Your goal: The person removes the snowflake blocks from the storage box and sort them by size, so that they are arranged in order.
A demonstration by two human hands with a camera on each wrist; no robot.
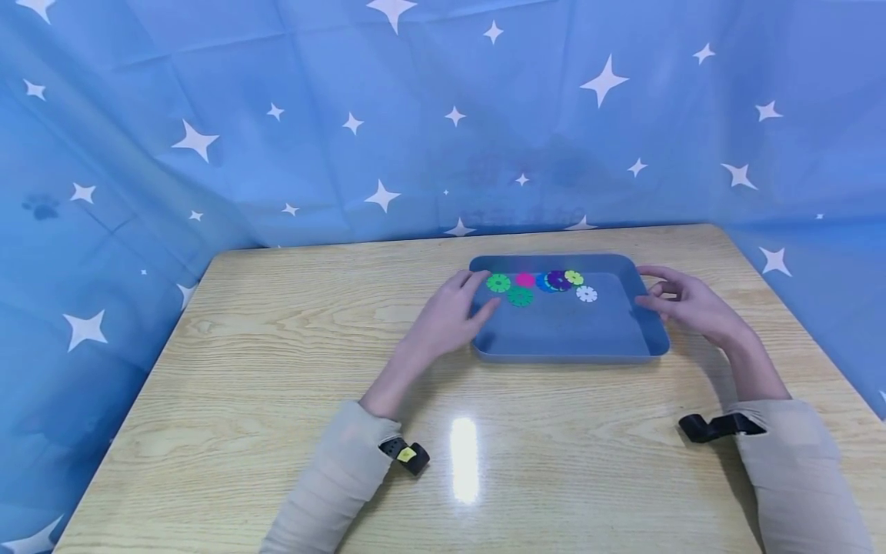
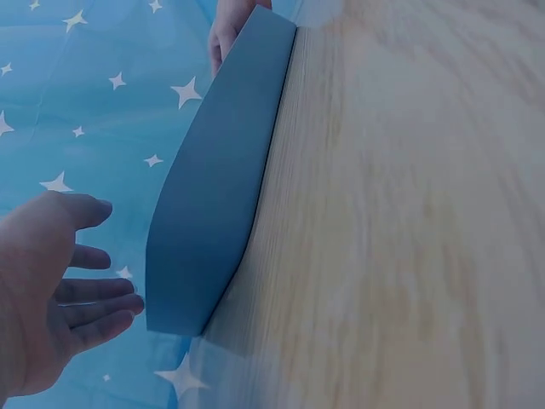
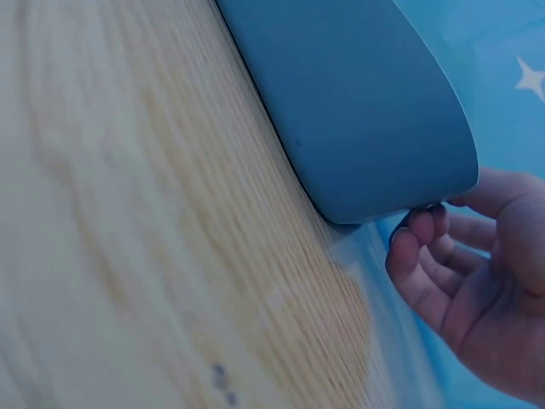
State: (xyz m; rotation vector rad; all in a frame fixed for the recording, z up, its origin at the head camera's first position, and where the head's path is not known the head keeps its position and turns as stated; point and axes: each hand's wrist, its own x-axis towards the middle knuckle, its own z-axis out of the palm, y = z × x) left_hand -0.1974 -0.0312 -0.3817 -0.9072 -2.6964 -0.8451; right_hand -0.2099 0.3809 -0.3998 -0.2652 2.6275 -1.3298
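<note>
A blue-grey rectangular tray stands on the table, with several notched plastic discs lying near its far side. Among them are a light green disc, a darker green disc, a pink disc, a purple disc and a white disc. My left hand hovers at the tray's left end, fingers spread; in the left wrist view it appears apart from the tray wall. At the right end, my right hand pinches the tray's rim, its fingers curled against the outer wall.
The wooden table extends to the left and in front of the tray. Behind it hangs a blue cloth with white stars. Black wrist straps sit on both sleeves. A bright light reflection shows on the tabletop.
</note>
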